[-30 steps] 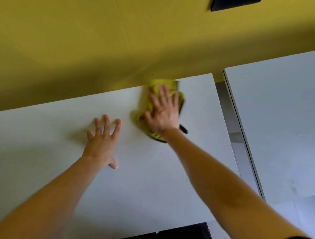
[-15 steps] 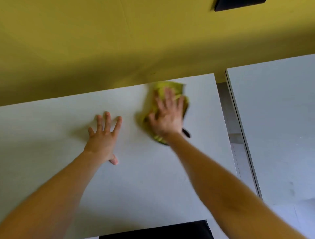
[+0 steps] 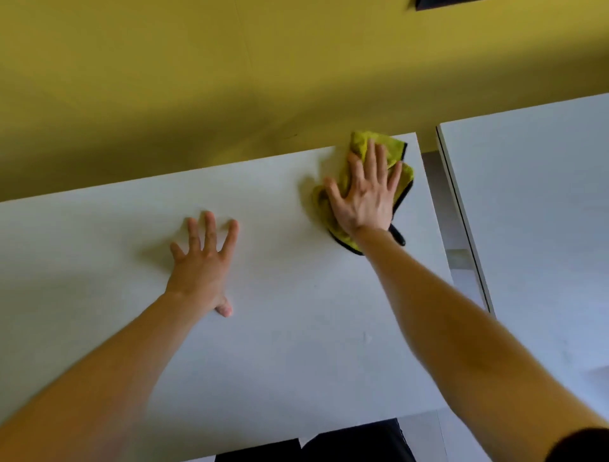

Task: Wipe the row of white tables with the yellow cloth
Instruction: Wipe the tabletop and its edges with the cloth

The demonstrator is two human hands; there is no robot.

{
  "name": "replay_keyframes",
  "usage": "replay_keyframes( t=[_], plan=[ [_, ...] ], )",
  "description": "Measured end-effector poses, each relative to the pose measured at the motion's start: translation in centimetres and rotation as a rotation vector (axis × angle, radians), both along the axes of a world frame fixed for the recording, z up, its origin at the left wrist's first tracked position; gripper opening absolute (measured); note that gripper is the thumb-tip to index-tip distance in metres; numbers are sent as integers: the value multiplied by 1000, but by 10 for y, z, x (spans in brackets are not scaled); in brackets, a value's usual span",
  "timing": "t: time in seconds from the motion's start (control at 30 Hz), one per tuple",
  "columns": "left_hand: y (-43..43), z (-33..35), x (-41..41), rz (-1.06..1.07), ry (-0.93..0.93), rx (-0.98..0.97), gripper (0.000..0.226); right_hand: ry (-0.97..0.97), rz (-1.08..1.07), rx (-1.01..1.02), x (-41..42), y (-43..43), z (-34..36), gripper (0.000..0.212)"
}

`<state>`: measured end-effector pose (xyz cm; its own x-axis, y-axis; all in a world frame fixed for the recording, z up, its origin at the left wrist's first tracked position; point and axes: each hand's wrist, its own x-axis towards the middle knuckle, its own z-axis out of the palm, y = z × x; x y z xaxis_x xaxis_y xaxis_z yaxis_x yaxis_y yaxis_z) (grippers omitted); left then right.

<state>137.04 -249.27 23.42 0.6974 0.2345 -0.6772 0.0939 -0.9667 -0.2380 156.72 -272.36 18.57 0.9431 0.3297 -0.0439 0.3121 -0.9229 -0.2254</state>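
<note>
Closest to the camera, at the lower edge, a black object (image 3: 356,442) shows from under the near edge of the white table (image 3: 296,346); what it is cannot be told. A dark sleeve (image 3: 580,445) shows at the lower right corner. Both bare forearms reach out over the tabletop.

The left hand (image 3: 201,263) lies flat on the table, roughly in the middle of its depth. Its fingers are spread and straight, the thumb points back toward the person, and it holds nothing.

Farther out and to the right, the right hand (image 3: 365,194) presses down on the yellow cloth (image 3: 361,146) with an open palm and straight, slightly fanned fingers. It does not grip the cloth.

The cloth is bunched and has a black trim. It lies on the table's far right corner, its top reaching the far edge and its folds showing on both sides of the hand.

A narrow gap (image 3: 458,260) separates this table from a second white table (image 3: 534,204) just to the right.

Beyond the far edges rises a yellow wall (image 3: 197,82). A small dark object (image 3: 438,3) on it is cut off by the top of the frame.
</note>
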Motion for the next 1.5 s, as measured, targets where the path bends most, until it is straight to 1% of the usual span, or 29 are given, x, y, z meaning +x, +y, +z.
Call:
replay_keyframes(
  t=[0.03,0.13,0.2,0.23,0.27,0.3,0.4,0.43,0.47,0.5,0.53,0.6,0.67,0.7,0.77,0.8,0.83,0.97,1.03,1.07,1.1,1.13,1.2,1.23,1.3,1.33,1.37,1.43,1.5],
  plan=[
    [0,0,0,0,2,3,181,1,57,22,-27,22,-2,72],
    [-1,0,1,8,-8,9,182,38,414,10,-92,70,-3,71],
    [0,0,0,11,-23,1,181,47,551,1,-84,58,-8,76],
    [1,0,-1,12,-22,-11,180,33,576,23,-68,43,-12,78],
    [2,0,0,13,-18,-24,180,9,549,40,-47,23,-15,79],
    [2,0,0,12,-16,-31,179,-24,449,52,-22,-1,-18,78],
    [2,-2,0,-6,-24,-26,179,-22,-22,1,33,-65,-11,75],
    [2,-3,0,-10,-27,-26,179,-17,-129,-14,38,-64,-9,75],
    [2,-2,1,-12,-24,-28,179,-10,-187,-24,34,-51,-7,76],
    [1,-2,0,-11,-21,-26,178,-5,-192,-22,22,-27,-4,75],
    [1,-1,0,-9,-18,-18,178,-4,-140,-15,4,4,-1,73],
    [1,-1,0,-10,0,-7,176,17,111,32,-36,72,1,70],
    [1,-1,0,7,4,-3,170,49,379,28,-66,122,2,67],
    [0,0,0,9,2,3,168,53,459,31,-71,131,1,64],
    [1,0,0,5,-3,6,170,34,532,61,-59,115,-7,59],
    [1,0,0,4,-5,3,174,18,520,77,-47,93,-10,57],
    [0,0,0,2,-10,5,177,-4,454,78,-31,63,-11,57],
    [-2,-1,0,-7,-24,19,180,-30,-8,40,37,-63,-7,61],
    [-2,-2,2,-1,-20,28,181,-12,-152,35,33,-72,-6,63],
    [-3,-2,3,5,-12,29,181,-23,-180,27,14,-61,-7,64],
    [-3,-3,3,10,-6,30,181,-39,-155,28,-15,-44,-8,65],
    [-3,-2,4,13,-6,30,182,-38,-47,48,-48,-25,-8,66],
    [-1,-1,2,29,-17,16,182,28,320,50,-115,8,-7,68],
    [-1,-1,1,38,-23,7,181,54,477,24,-134,14,-7,67],
    [0,0,2,44,-29,-3,181,38,629,40,-125,1,-12,65],
    [0,0,1,47,-27,-6,182,11,623,65,-107,-13,-15,64],
    [0,0,2,49,-27,-10,182,-17,565,71,-84,-31,-17,63],
    [1,-1,2,56,-35,-23,182,-41,321,34,-36,-71,-17,63],
    [2,-2,2,53,-43,-30,181,-31,109,-15,-7,-96,-12,65]
  ],
)
